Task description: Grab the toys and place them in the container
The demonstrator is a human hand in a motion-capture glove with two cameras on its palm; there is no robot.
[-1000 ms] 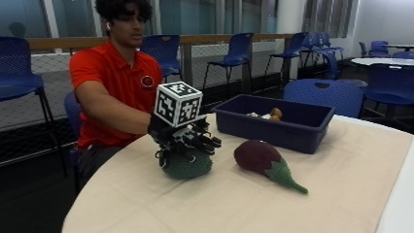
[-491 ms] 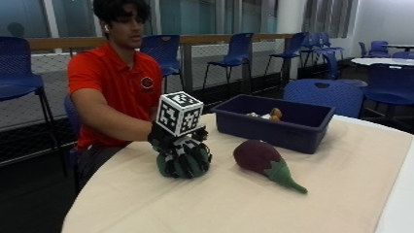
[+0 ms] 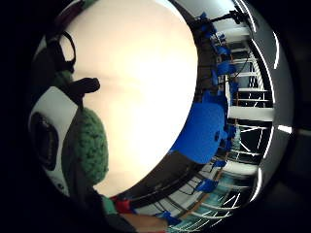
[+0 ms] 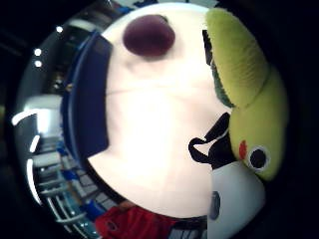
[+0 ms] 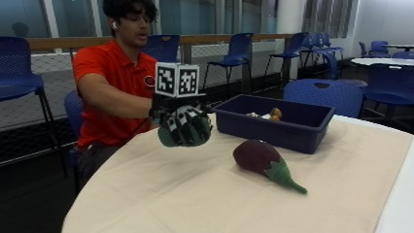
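Rows of blue chairs (image 5: 236,51) and a railing are seen behind a round table covered with a cream cloth (image 5: 194,194) in the outside view. A green plush toy (image 5: 184,132) is held above the cloth, clear of it, by the gloved right hand (image 5: 183,121), whose fingers are curled around the toy from above. A dark blue rectangular plastic container (image 5: 278,121) is placed further along the table, beside the raised hand, with small toys (image 5: 268,114) visible inside. A purple plush eggplant with a green stem (image 5: 265,162) is lying on the cloth just in front of the container, apart from the hand.

From the little-finger-side palm view, knitted green fabric of the plush toy (image 3: 92,145) is seen pressed close against the palm hardware, with the cream cloth (image 3: 146,87) below and blue chairs (image 3: 204,126) beyond the table edge.

From the thumb-side palm view, a yellow-green part of the plush toy with a round black-and-white eye (image 4: 254,99) is seen close to the palm. The purple eggplant (image 4: 148,36) is lying on the cloth (image 4: 149,129), and the dark blue container (image 4: 89,99) is seen beside it.
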